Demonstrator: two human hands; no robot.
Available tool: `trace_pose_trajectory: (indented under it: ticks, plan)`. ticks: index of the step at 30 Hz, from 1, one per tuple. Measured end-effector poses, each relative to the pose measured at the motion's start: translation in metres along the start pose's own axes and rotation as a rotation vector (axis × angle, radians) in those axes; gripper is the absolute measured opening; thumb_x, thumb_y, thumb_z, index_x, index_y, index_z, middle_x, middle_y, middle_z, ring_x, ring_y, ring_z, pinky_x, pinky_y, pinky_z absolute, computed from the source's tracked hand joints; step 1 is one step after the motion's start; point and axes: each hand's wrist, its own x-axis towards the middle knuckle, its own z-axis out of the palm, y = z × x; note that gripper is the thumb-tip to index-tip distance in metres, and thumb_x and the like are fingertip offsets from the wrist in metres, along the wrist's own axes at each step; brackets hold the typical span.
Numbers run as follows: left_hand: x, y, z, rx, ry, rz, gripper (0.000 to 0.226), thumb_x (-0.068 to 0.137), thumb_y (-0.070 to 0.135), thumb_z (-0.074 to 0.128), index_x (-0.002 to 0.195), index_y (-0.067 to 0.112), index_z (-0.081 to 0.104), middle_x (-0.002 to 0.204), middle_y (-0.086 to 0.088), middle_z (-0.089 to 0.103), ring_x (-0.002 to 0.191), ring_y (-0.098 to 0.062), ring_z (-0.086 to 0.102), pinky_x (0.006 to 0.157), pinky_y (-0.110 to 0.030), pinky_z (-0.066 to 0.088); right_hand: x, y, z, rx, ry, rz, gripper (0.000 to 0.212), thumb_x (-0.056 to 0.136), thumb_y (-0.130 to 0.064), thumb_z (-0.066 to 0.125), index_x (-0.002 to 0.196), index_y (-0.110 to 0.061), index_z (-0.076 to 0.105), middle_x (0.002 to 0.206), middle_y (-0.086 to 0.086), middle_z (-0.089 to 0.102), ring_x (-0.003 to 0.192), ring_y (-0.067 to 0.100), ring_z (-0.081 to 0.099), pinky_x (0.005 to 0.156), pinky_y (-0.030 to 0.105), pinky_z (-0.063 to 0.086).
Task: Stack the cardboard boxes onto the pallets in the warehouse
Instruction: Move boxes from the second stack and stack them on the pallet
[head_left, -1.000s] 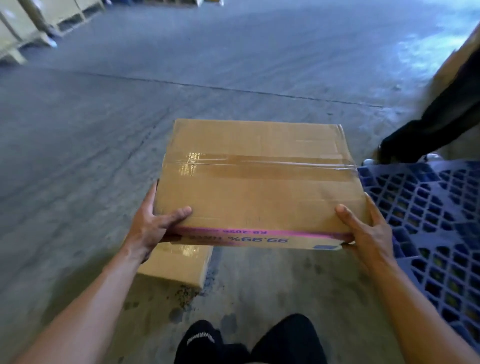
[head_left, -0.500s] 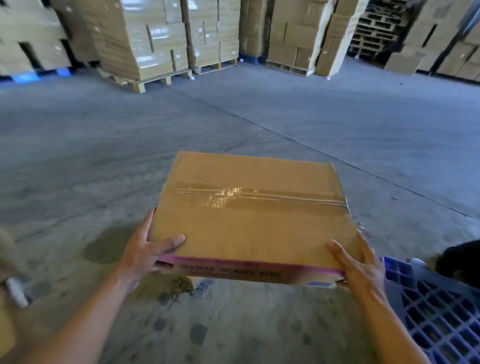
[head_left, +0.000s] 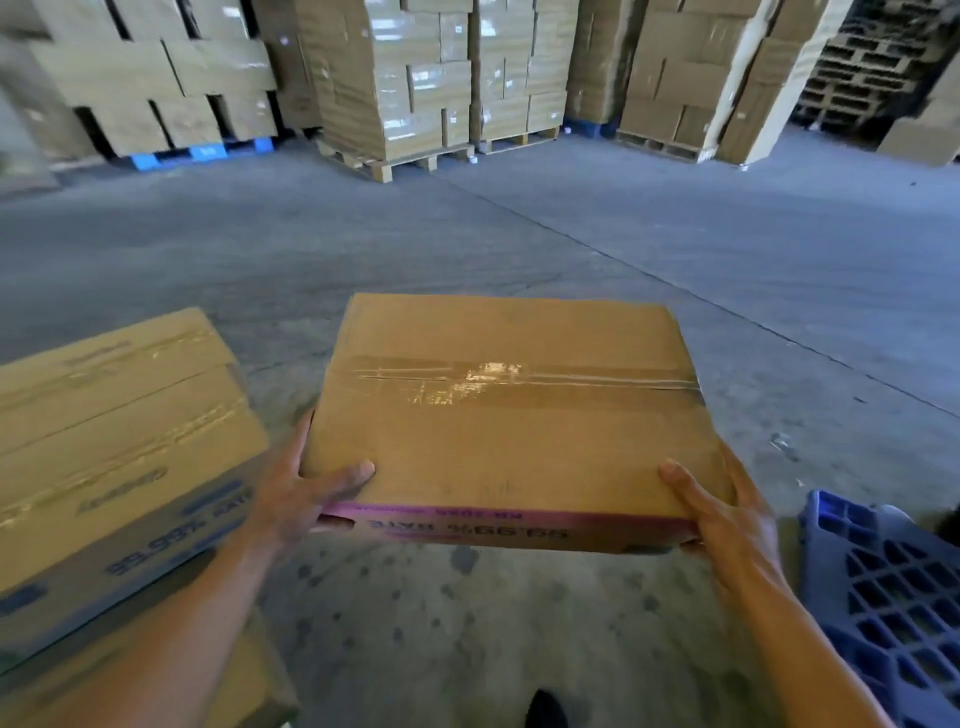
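Feed's decently bright on my end, soft even light all over. Worst glare is the tape (head_left: 488, 379) across the carried box (head_left: 509, 457), plus white sheen on the wrapped stacks (head_left: 410, 88) at the back. The box on the left (head_left: 114, 441) is smeared with motion blur, its print barely readable. Top-right corner goes dim around the empty pallets (head_left: 852, 78). Wide lens bends the far stacks outward toward the edges, and the top-left is blurry.

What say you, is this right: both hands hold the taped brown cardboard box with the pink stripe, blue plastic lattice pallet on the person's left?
Wrong side: the head view shows the blue plastic lattice pallet on the person's right. The left hand and right hand do hold the taped brown pink-striped cardboard box.
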Motion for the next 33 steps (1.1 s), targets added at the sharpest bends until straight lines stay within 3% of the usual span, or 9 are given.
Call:
trace_pose_trajectory:
  ticks: [7, 12, 16, 19, 22, 24, 26, 30, 33]
  plan:
    - [-0.131, -0.036, -0.073, 0.001, 0.132, -0.016, 0.095, 0.068, 0.032, 0.091, 0.145, 0.049, 0.038, 0.124, -0.001, 0.064, 0.093, -0.03, 0.074, 0.066, -0.051, 0.062, -0.097, 0.03, 0.014, -0.025, -0.142, -0.002, 0.092, 0.076, -0.044, 0.082, 0.154, -0.031, 0.037, 0.145, 0.01, 0.05, 0.123, 0.036, 0.053, 0.1, 0.045, 0.048]
    - [-0.232, -0.067, -0.114, 0.008, 0.336, -0.047, 0.11, 0.05, 0.049, 0.097, 0.143, 0.053, 0.039, 0.124, 0.002, 0.064, 0.101, -0.03, 0.071, 0.077, -0.053, 0.061, -0.151, 0.039, 0.032, -0.019, -0.29, 0.0, 0.097, 0.07, -0.045, 0.085, 0.154, -0.031, 0.038, 0.148, 0.009, 0.049, 0.125, 0.037, 0.054, 0.1, 0.045, 0.049]
    - [-0.31, -0.085, -0.15, -0.029, 0.458, -0.071, 0.097, 0.048, 0.049, 0.097, 0.128, 0.061, 0.044, 0.124, 0.005, 0.06, 0.104, -0.032, 0.069, 0.081, -0.057, 0.059, -0.207, 0.045, 0.056, 0.022, -0.444, 0.043, 0.078, 0.08, -0.029, 0.082, 0.145, -0.041, 0.041, 0.12, -0.005, 0.057, 0.099, 0.033, 0.066, 0.076, 0.047, 0.058]
    - [-0.359, -0.105, -0.191, 0.015, 0.557, -0.086, 0.106, 0.041, 0.061, 0.095, 0.131, 0.068, 0.039, 0.135, 0.008, 0.052, 0.118, -0.031, 0.06, 0.093, -0.059, 0.053, -0.245, 0.05, 0.082, -0.072, -0.506, 0.008, 0.076, 0.062, -0.056, 0.088, 0.127, -0.06, 0.049, 0.128, -0.005, 0.058, 0.104, 0.027, 0.067, 0.08, 0.056, 0.06]
    - [-0.403, -0.119, -0.224, 0.009, 0.651, -0.083, 0.119, 0.046, 0.057, 0.094, 0.148, 0.047, 0.034, 0.132, 0.005, 0.054, 0.119, -0.029, 0.058, 0.096, -0.057, 0.052, -0.265, 0.072, 0.115, -0.165, -0.584, -0.093, 0.093, 0.038, -0.085, 0.08, 0.124, -0.07, 0.046, 0.134, -0.01, 0.053, 0.118, 0.028, 0.062, 0.091, 0.06, 0.055]
    - [-0.425, -0.129, -0.247, 0.039, 0.722, -0.091, 0.109, 0.062, 0.042, 0.093, 0.151, 0.042, 0.03, 0.132, 0.004, 0.051, 0.122, -0.028, 0.054, 0.099, -0.056, 0.05, -0.317, 0.05, 0.137, -0.217, -0.645, -0.121, 0.113, 0.043, -0.081, 0.079, 0.144, -0.049, 0.042, 0.135, -0.008, 0.048, 0.125, 0.031, 0.055, 0.097, 0.061, 0.051]
    - [-0.443, -0.144, -0.28, 0.083, 0.771, -0.15, 0.108, 0.069, 0.041, 0.089, 0.154, 0.042, 0.023, 0.144, -0.001, 0.041, 0.127, -0.031, 0.048, 0.101, -0.057, 0.048, -0.352, 0.046, 0.164, -0.216, -0.686, -0.123, 0.106, 0.062, -0.064, 0.084, 0.152, -0.033, 0.038, 0.143, 0.001, 0.048, 0.129, 0.033, 0.051, 0.1, 0.061, 0.049]
    - [-0.471, -0.18, -0.366, 0.073, 0.769, -0.176, 0.12, 0.057, 0.055, 0.088, 0.152, 0.049, 0.016, 0.152, -0.002, 0.034, 0.126, -0.033, 0.05, 0.097, -0.058, 0.051, -0.407, 0.08, 0.238, -0.308, -0.671, -0.085, 0.092, 0.05, -0.08, 0.08, 0.132, -0.067, 0.039, 0.143, -0.002, 0.047, 0.123, 0.032, 0.056, 0.094, 0.061, 0.053]
    - [-0.486, -0.208, -0.44, 0.046, 0.779, -0.174, 0.114, 0.067, 0.043, 0.087, 0.155, 0.042, 0.016, 0.155, -0.005, 0.029, 0.125, -0.029, 0.047, 0.089, -0.048, 0.055, -0.45, 0.12, 0.298, -0.284, -0.699, 0.0, 0.101, 0.044, -0.08, 0.082, 0.133, -0.063, 0.036, 0.143, -0.004, 0.048, 0.117, 0.03, 0.059, 0.088, 0.059, 0.057]
